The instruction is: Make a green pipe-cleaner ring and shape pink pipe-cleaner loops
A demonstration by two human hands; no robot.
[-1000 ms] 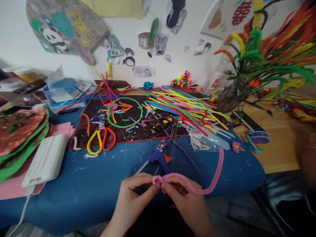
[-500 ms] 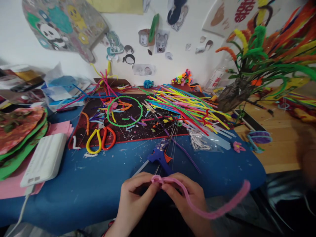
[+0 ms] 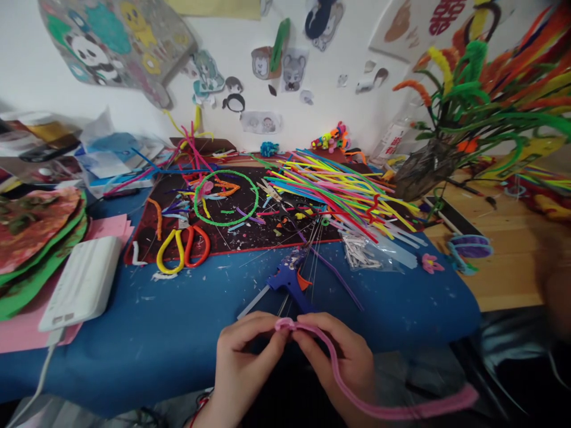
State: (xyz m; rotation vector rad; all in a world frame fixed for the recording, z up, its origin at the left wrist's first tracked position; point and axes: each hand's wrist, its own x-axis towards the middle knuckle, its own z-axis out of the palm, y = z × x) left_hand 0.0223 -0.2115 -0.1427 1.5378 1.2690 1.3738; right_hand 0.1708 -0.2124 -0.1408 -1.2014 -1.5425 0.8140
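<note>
Both my hands meet at the near edge of the blue table cover [image 3: 169, 333]. My left hand [image 3: 243, 359] and my right hand [image 3: 343, 359] pinch a pink pipe cleaner [image 3: 357, 398] at its coiled end, fingertips touching over the small loop. Its long tail trails down to the right, past the table edge. Just beyond my hands lies a blue glue gun [image 3: 288, 282] with several thin wires across it.
A heap of coloured pipe cleaners [image 3: 339, 190] covers the dark mat [image 3: 232, 238], with a green ring [image 3: 226, 198]. Yellow and orange loops [image 3: 182, 249], a white power bank [image 3: 82, 285], paper stacks at left. A vase of pipe-cleaner plants [image 3: 423, 166] stands right.
The pink pipe cleaner's free tail has swung from up over the table down and to the right, below the table edge. My hands have stayed pinched on its coiled end.
</note>
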